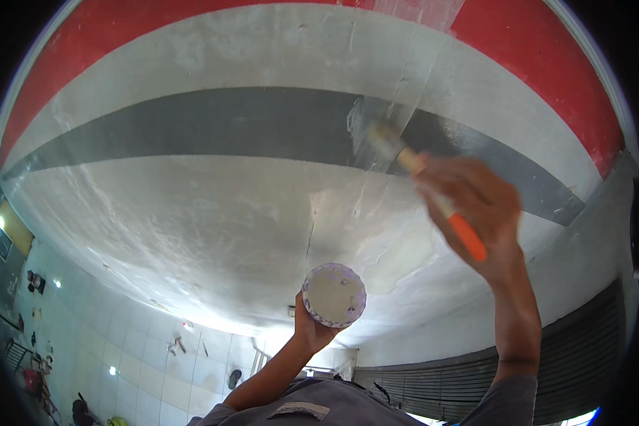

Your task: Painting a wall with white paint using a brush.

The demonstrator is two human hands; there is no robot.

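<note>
Fingers of right hand (pixel 472 195) close round brush (pixel 407 160); left hand (pixel 311 332) cups tub (pixel 363 302) (fingers part-hidden); light strokes should suit wall (pixel 213 213).

Prob. a shop unit, w/ tiled flr (pixel 149 373) & roller shutter (pixel 575 351).

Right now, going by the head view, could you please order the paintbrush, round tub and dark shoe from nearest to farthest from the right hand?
1. Paintbrush: gripped in the right hand, on the view's right side.
2. Round tub: held up by the left hand, lower centre.
3. Dark shoe: down on the tiled floor, lower left.
</note>
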